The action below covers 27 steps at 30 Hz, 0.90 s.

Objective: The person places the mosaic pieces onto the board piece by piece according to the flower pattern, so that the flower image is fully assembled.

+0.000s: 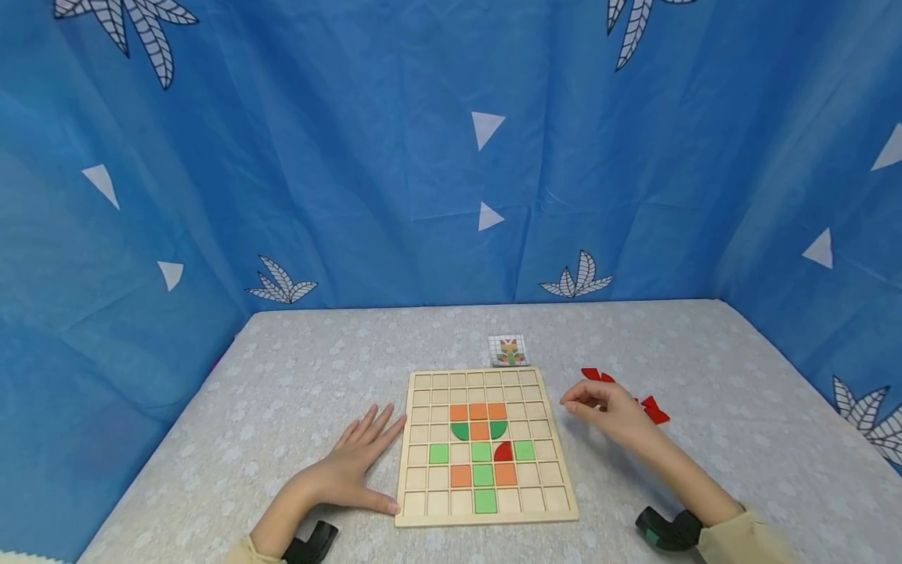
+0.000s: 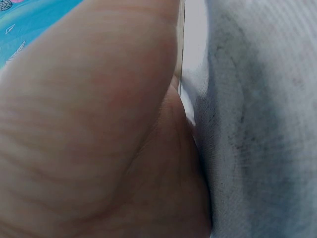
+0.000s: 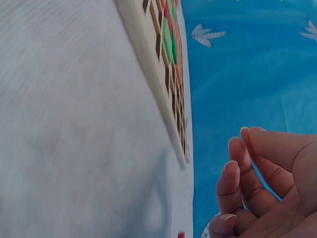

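Note:
A wooden grid board (image 1: pixel 417 505) lies on the table, with orange squares (image 1: pixel 461 475), light green squares (image 1: pixel 485 501), dark green quarter circles (image 1: pixel 460 431) and one red quarter-round piece (image 1: pixel 503 452) in its cells. My left hand (image 1: pixel 345 474) rests flat on the table, fingers spread, its thumb and index fingertips at the board's left edge; only palm skin fills most of the left wrist view. Above the table, right of the board, is my right hand (image 1: pixel 613 411). Its fingers (image 3: pixel 228 181) bend loosely, thumb tip close against the index tip, and nothing shows between them.
Loose red pieces (image 1: pixel 655 411) lie on the table beside and behind the right hand, partly covered by it. A small picture card (image 1: pixel 508 350) with a gridded pattern sits at the board's far edge. Blue cloth (image 1: pixel 395 196) hangs behind and along both sides of the table.

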Motion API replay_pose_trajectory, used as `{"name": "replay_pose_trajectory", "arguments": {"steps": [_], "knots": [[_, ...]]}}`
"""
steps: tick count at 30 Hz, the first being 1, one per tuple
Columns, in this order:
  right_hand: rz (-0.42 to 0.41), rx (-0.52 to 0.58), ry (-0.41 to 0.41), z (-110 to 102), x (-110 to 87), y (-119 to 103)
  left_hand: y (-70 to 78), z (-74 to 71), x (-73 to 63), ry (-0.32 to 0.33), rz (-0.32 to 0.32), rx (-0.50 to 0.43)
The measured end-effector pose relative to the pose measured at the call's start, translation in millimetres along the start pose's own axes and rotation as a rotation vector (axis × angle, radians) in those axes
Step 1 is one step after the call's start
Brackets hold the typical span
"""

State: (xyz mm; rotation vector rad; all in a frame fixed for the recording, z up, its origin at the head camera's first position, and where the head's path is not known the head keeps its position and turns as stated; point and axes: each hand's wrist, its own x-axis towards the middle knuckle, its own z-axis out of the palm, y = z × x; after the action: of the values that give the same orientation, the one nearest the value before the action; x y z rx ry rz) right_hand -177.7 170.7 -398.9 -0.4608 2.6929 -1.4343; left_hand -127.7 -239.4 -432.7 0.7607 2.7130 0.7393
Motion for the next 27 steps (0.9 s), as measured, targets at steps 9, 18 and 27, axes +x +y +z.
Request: {"name": "replay_pose_trajectory", "arguments": {"steps": [9,18,27], "knots": [[-0.002,-0.106,0.065,-37.7,-25.3,31.0,0.5,-0.5,0.2,-0.015,-0.008,0.014],[0.057,-0.217,0.074,-57.6,-43.1,50.2,-0.7,-0.7,-0.5,-0.019,-0.012,0.008],[0.029,-0.271,0.038,-52.4,-46.0,58.8,-0.5,-0.8,-0.4,-0.018,-0.001,0.009]]}}
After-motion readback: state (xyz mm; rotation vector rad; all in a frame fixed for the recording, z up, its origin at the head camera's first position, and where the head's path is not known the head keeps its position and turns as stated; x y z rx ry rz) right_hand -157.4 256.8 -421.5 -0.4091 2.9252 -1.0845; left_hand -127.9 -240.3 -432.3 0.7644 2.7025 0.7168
